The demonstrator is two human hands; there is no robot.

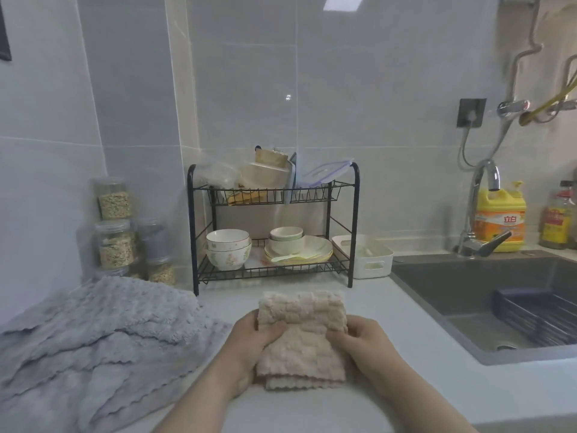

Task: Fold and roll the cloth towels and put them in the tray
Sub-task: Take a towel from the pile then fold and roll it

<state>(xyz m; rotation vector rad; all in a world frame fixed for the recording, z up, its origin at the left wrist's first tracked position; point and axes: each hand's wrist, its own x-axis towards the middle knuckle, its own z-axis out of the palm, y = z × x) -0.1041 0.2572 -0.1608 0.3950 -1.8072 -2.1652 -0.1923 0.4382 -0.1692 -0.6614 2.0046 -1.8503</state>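
A beige towel (301,339), folded into a narrow strip, lies on the white counter in front of me. My left hand (254,342) grips its left edge with the thumb on top. My right hand (363,339) grips its right edge the same way. The far end of the towel is doubled back toward me between both hands. A pile of grey-blue towels (93,332) lies spread at the left. The white plastic tray (371,260) stands behind, to the right of the dish rack.
A black two-tier dish rack (271,226) with bowls and plates stands behind the towel. Jars (117,226) are stacked at the back left. A dark sink (487,304) with a faucet (477,210) lies at the right, a yellow detergent bottle (499,220) behind it.
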